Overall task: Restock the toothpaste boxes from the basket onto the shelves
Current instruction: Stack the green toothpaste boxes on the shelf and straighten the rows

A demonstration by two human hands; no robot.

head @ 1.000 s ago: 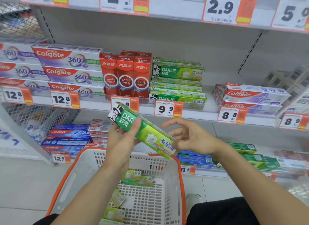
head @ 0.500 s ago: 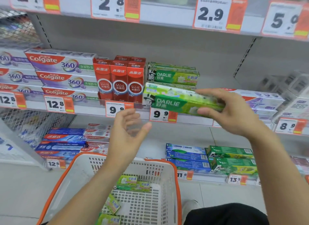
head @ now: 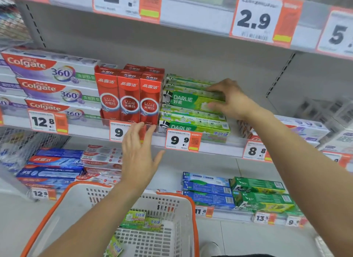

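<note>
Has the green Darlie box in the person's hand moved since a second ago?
Yes. The green Darlie box went up and right from over the basket onto the Darlie stack above the 9.9 price tag, gripped by the right hand.

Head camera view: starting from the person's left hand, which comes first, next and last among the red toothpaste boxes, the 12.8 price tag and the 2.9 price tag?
1. Red toothpaste boxes: just above the left hand, its fingers near their base.
2. 12.8 price tag: along the same shelf edge, off to the left.
3. 2.9 price tag: on the higher shelf, up and right.
</note>
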